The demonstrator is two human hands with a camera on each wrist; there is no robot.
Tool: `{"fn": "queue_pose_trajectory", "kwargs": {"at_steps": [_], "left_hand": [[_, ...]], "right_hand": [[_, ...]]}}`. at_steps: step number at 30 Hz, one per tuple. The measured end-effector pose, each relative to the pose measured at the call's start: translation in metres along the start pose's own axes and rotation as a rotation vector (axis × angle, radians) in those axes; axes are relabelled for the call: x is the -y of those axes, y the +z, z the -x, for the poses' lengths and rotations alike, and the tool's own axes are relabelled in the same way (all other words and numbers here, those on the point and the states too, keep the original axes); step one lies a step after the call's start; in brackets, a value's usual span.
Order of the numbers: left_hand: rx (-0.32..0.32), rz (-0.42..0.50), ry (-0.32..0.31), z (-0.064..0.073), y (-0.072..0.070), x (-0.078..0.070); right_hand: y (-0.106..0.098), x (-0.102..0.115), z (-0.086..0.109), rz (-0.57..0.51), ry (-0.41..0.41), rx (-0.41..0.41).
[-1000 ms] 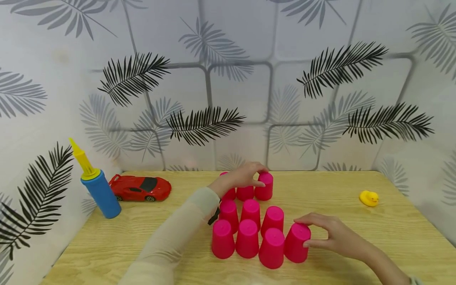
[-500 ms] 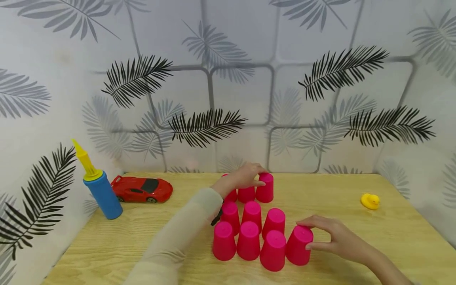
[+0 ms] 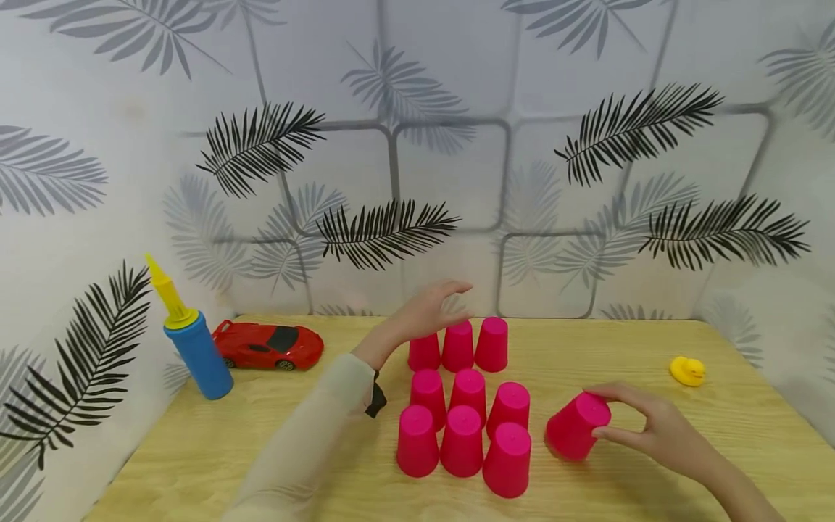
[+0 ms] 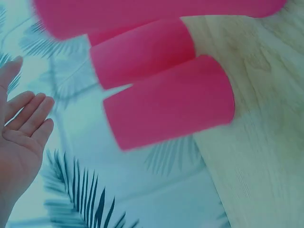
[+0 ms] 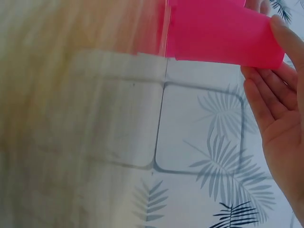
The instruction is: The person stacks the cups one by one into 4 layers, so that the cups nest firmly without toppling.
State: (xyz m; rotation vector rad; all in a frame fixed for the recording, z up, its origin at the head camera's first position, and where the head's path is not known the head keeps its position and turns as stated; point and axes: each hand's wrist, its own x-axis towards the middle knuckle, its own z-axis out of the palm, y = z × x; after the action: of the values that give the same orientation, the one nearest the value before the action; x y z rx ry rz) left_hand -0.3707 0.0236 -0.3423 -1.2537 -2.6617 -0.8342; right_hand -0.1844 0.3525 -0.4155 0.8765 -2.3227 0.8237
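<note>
Upside-down pink cups stand in rows on the wooden table [image 3: 352, 449]. My right hand [image 3: 659, 428] pinches one pink cup [image 3: 575, 429] near its base, thumb and fingers on opposite sides. That cup leans, apart from the others; the right wrist view shows the same cup [image 5: 223, 33] in the fingers. My left hand [image 3: 430, 313] is raised just above the back row with fingers spread from the thumb, holding nothing. Closest to it are the back-row cups, such as the rightmost pink cup [image 3: 492, 345]. In the left wrist view the left hand [image 4: 23, 128] is apart from the cups.
A blue and yellow hand pump [image 3: 198, 355] stands at the left, beside a red toy car [image 3: 270, 346]. Toward the right edge sits a yellow rubber duck [image 3: 688, 370]. A leaf-patterned wall covering [image 3: 443, 181] rises behind the table.
My left hand has let go of the rightmost back-row cup and lifted up and left. My right hand has drawn the front-right cup rightward, away from its neighbour, and tilted it.
</note>
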Motion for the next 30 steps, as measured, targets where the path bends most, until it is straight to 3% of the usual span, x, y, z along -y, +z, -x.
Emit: {"fn": "queue_pose_trajectory", "kwargs": {"at_steps": [2, 6, 12, 17, 21, 26, 30], "left_hand": [[-0.092, 0.031, 0.002, 0.010, -0.007, 0.003], [-0.216, 0.108, 0.007, 0.033, -0.018, 0.009], [-0.290, 0.266, -0.021, 0.074, -0.019, 0.018], [-0.271, 0.337, -0.050, 0.103, -0.011, 0.024], [-0.204, 0.366, -0.080, 0.120, -0.005, 0.026], [-0.087, 0.350, -0.095, 0.130, 0.003, 0.025], [-0.036, 0.334, -0.103, 0.134, 0.008, 0.024]], "right_hand": [[-0.003, -0.004, 0.000, 0.033, 0.025, -0.048], [-0.006, -0.015, -0.005, 0.076, 0.058, -0.123], [0.000, -0.032, -0.017, 0.067, 0.103, -0.195], [0.013, -0.041, -0.035, 0.043, 0.147, -0.217], [0.027, -0.050, -0.051, 0.034, 0.145, -0.200], [0.040, -0.064, -0.069, 0.035, 0.110, -0.200], [0.051, -0.072, -0.079, 0.027, 0.110, -0.165]]}}
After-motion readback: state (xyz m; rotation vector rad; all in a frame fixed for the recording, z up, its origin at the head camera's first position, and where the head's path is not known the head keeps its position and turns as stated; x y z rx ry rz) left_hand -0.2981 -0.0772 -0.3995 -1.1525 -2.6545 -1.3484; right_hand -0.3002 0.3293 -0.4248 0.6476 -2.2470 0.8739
